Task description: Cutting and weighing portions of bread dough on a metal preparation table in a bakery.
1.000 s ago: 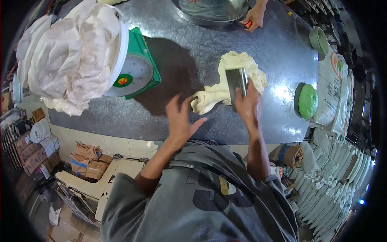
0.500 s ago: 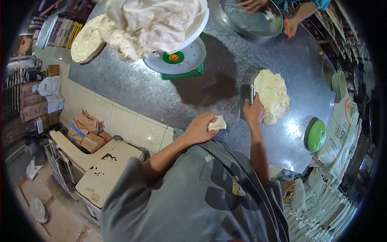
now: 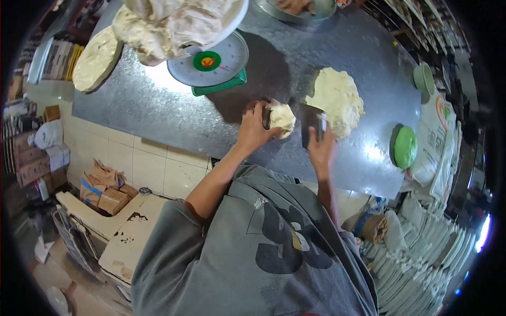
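My left hand (image 3: pixel 254 128) curls round a pale piece of dough (image 3: pixel 283 120), thumb on the near side and fingers on the far side. The dough rests at the metal table or just over it; I cannot tell which. In my right hand (image 3: pixel 322 150) is a dough scraper (image 3: pixel 310 122), its dark flat blade between the small piece and a large flat mass of dough (image 3: pixel 341 100). That mass lies on the table beyond the right hand, apart from the small piece. The scraper is slightly blurred.
A green dial scale (image 3: pixel 221 82) bears a white basin (image 3: pixel 237 18) heaped with dough. Another dough slab (image 3: pixel 97 59) lies at the table's left edge. Across the metal table (image 3: pixel 379 68), a person's hand (image 3: pixel 295 5) is in a round pan (image 3: pixel 321 11). A green bowl-like object (image 3: pixel 405 147) sits right.
My left hand has moved forward from the table's near edge with the dough piece, which now looks larger. The scraper has come away from the large dough, leftward. The view has shifted.
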### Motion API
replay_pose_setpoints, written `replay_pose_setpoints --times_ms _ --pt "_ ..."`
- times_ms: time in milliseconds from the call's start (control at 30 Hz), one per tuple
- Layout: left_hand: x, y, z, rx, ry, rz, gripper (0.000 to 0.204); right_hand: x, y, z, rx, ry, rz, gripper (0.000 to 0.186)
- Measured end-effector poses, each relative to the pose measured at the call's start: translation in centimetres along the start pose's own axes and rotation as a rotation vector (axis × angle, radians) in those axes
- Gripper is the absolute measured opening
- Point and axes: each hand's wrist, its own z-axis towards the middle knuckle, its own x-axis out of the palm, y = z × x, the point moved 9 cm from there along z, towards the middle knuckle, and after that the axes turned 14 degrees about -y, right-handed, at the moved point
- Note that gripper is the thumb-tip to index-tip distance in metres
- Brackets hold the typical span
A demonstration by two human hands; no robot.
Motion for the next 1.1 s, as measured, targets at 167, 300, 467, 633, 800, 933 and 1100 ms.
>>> replay_pose_setpoints --times_ms 167,300,467,633,800,933,1100 --pt "4.3 0.6 -2.4 -0.043 -0.033 -0.077 0.077 3.8 5.1 0.3 -0.241 0.192 -0.126 0.021" --pt "3.5 2.1 -2.9 -0.055 -0.039 -0.071 0.063 5.8 5.8 -0.5 -0.237 0.314 -0.236 0.020" --pt "1.7 3.4 -3.0 -0.088 0.003 -0.063 0.047 9.8 5.7 -1.5 -0.273 0.334 -0.243 0.022" --pt "-1.2 0.5 -4.1 -0.077 0.110 -0.190 0.023 10.9 5.7 0.4 -0.178 0.340 -0.194 0.032" --pt "-8.7 -10.5 -5.5 -0.156 0.317 -0.460 0.019 10.0 5.4 0.2 -0.160 0.371 -0.165 0.029" --pt "-17.2 -15.9 -1.0 0.243 0.073 -0.541 0.037 4.5 2.7 -4.6 -0.110 0.094 0.069 0.027" --pt "-27.2 -18.6 8.8 0.383 -0.426 -0.603 0.051 0.0 1.0 -7.8 0.069 -0.061 0.238 0.025"
